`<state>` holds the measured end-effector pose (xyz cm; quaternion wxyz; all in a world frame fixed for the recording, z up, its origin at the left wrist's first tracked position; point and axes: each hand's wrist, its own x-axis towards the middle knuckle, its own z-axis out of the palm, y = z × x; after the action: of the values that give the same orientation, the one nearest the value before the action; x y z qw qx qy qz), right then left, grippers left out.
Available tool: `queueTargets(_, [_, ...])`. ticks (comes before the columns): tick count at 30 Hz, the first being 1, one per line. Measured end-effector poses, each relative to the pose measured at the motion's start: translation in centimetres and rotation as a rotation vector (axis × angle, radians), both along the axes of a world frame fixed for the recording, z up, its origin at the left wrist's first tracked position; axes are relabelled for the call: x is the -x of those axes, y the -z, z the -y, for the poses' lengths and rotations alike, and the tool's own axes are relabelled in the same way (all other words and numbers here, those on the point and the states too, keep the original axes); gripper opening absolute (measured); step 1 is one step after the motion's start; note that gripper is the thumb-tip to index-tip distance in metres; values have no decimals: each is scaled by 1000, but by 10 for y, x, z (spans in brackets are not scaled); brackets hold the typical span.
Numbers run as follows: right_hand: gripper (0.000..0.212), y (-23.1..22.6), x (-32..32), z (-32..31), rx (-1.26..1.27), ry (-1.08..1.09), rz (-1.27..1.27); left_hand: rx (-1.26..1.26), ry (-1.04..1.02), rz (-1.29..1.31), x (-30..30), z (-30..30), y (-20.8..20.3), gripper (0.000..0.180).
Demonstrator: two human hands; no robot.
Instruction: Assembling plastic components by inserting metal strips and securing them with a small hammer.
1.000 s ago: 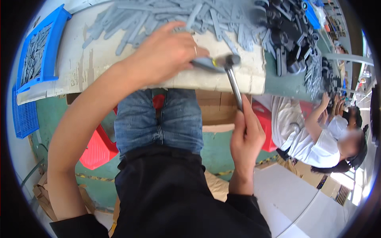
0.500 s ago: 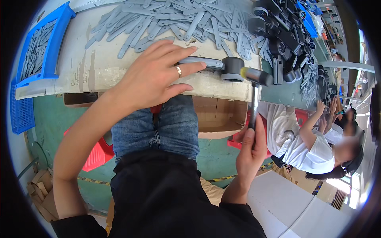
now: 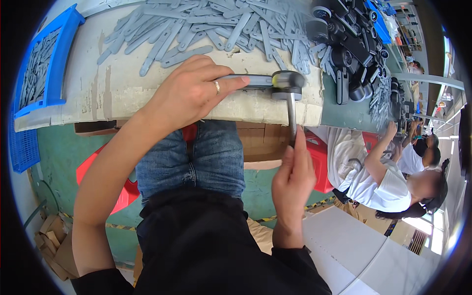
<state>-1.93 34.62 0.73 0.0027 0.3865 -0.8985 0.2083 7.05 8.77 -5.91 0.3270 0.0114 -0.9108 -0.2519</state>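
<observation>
The left grip point(image 3: 194, 93) is closed on the left end of a grey bar point(image 3: 260, 81), its forefinger laid along the top. The bar sits just right of that grip, near the front edge of the worktop point(image 3: 132, 93). It looks stiff and fairly light, perhaps a little slippery, so the flat length away from its round black end piece point(image 3: 284, 93) seems the best place to hold. That end piece probably carries most of the weight and, if plastic, could mark under a hard knock. Farther right, the hammer point(image 3: 292, 110) should feel heavy at the head; the right grip point(image 3: 296, 182) is wrapped round the lower shaft, which ought to give good control.

In looks, the bar is narrow, straight and smooth, partly covered by the left grip. The end piece is black with a greyer lower band, half hidden by the hammer. The hammer has a shiny metal shaft above the right grip and a blurred dark head, yellow on the side toward the left grip; I cannot tell whether it touches the end piece.
</observation>
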Motion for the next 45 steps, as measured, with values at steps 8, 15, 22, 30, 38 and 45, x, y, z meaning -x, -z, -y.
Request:
queueTargets(8, [46, -5, 1, 3, 3, 41, 88, 0, -15, -2, 0, 1, 1, 32])
queueTargets(15, [47, -7, 2, 3, -42, 23, 9, -6, -4, 2, 0, -3, -2, 34])
queueTargets(22, [48, 0, 5, 0, 43, -27, -102, -29, 0, 10, 0, -2, -4, 34])
queueTargets(30, [44, -36, -3, -13, 265, 29, 8, -30, -3, 46, -2, -3, -12, 34])
queueTargets(38, [51, -16, 12, -1, 9, -27, -13, -30, -18, 78, -3, -2, -9, 34])
queueTargets(45, [47, -8, 7, -2, 18, -23, 3, -37, -8, 67, 1, -4, -12, 35])
